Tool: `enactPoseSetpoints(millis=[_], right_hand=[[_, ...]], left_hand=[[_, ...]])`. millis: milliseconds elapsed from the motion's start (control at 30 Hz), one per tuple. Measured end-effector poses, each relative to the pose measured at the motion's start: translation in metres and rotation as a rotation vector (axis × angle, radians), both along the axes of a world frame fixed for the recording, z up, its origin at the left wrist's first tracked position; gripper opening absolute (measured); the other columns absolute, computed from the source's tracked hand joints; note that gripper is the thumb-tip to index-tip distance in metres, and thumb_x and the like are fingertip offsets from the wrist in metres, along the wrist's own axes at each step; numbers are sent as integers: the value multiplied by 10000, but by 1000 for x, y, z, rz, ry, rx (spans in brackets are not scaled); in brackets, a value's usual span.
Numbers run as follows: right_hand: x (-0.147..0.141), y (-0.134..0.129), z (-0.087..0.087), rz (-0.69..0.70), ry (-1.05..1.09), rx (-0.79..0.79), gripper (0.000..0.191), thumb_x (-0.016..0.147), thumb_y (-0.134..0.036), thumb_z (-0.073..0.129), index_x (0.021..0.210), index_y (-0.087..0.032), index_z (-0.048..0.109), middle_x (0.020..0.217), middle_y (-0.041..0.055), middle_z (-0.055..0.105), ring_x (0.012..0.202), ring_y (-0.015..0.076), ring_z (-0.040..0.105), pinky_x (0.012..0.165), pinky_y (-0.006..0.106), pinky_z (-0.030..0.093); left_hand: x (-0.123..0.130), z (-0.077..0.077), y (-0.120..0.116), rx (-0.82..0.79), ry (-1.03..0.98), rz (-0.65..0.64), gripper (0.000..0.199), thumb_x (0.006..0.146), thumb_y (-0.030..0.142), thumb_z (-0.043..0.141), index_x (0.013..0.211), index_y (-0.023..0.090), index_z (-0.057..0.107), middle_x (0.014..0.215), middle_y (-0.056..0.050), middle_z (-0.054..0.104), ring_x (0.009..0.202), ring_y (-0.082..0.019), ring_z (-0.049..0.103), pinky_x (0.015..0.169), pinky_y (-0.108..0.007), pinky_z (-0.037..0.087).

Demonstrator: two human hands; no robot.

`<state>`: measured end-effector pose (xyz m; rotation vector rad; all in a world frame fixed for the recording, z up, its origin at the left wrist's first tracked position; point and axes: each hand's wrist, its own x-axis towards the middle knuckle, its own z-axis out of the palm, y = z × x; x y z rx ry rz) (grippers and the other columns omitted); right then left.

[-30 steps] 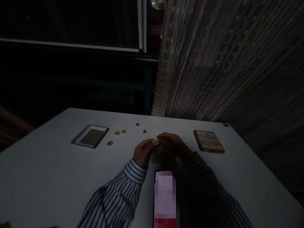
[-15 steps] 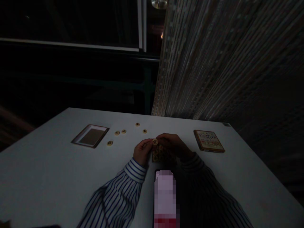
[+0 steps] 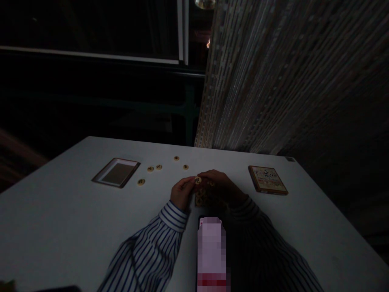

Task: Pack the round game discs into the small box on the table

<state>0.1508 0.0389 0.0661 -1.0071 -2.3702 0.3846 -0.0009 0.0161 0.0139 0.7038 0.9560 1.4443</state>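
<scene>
Between my two hands a round xiangqi piece [image 3: 198, 180] is held up, its dark marking facing me. My left hand [image 3: 182, 192] pinches it from the left with thumb and fingers. From the right, my right hand [image 3: 223, 186] reaches over with bent fingers, and its fingertips meet the same piece. Just below lies a tight group of several more xiangqi pieces [image 3: 199, 199], partly covered by my right hand and in deep shadow.
Several loose pieces [image 3: 159, 167] lie farther back on the white table [image 3: 75, 219]. An open shallow box [image 3: 100, 175] sits at the left, a printed lid or box [image 3: 268, 179] at the right. A phone [image 3: 212, 247] lies in front of me. Beyond hangs a string curtain [image 3: 243, 81].
The held piece has turned slightly, its marking now showing differently, and my right fingers have shifted a little around it. The other things stay in place; the view has tilted slightly.
</scene>
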Motion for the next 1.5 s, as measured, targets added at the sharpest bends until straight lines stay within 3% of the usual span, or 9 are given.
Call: enactPoseSetpoints(millis=[200, 633, 867, 1100, 1500], right_hand=[[-2, 4, -7, 14, -13, 78, 273, 798, -302, 574, 1025, -153, 608, 969, 86, 662, 888, 181, 582, 809, 317, 439], [2, 1, 0, -51, -273, 94, 325, 815, -359, 543, 1090, -193, 595, 1028, 79, 649, 940, 187, 556, 789, 300, 372], [23, 10, -2, -116, -375, 71, 378, 839, -360, 484, 1164, -184, 561, 1065, 92, 638, 969, 194, 554, 801, 307, 380], [21, 14, -6, -92, -604, 4, 353, 799, -331, 521, 1118, -198, 590, 1048, 94, 649, 935, 214, 574, 773, 316, 393], [19, 11, -7, -80, -659, -19, 330, 816, -327, 491, 1107, -211, 595, 1045, 93, 639, 954, 234, 562, 748, 329, 382]], left_hand=[[-1, 0, 0, 15, 30, 14, 290, 545, 351, 753, 751, 157, 690, 740, -42, 705, 706, -170, 640, 720, -319, 506], [1, 4, -1, -17, 20, 17, 304, 522, 351, 762, 731, 150, 671, 683, -29, 694, 645, -154, 637, 659, -300, 520], [-7, -3, 8, -71, 34, 140, 369, 476, 378, 772, 719, 128, 651, 625, -28, 673, 563, -133, 616, 594, -274, 494], [-7, -8, 10, -65, 91, 144, 362, 473, 382, 764, 696, 121, 648, 586, -27, 654, 527, -124, 594, 553, -261, 472], [-8, -18, 13, -43, 122, 142, 356, 517, 391, 738, 727, 119, 647, 619, -36, 659, 547, -125, 600, 553, -254, 471]])
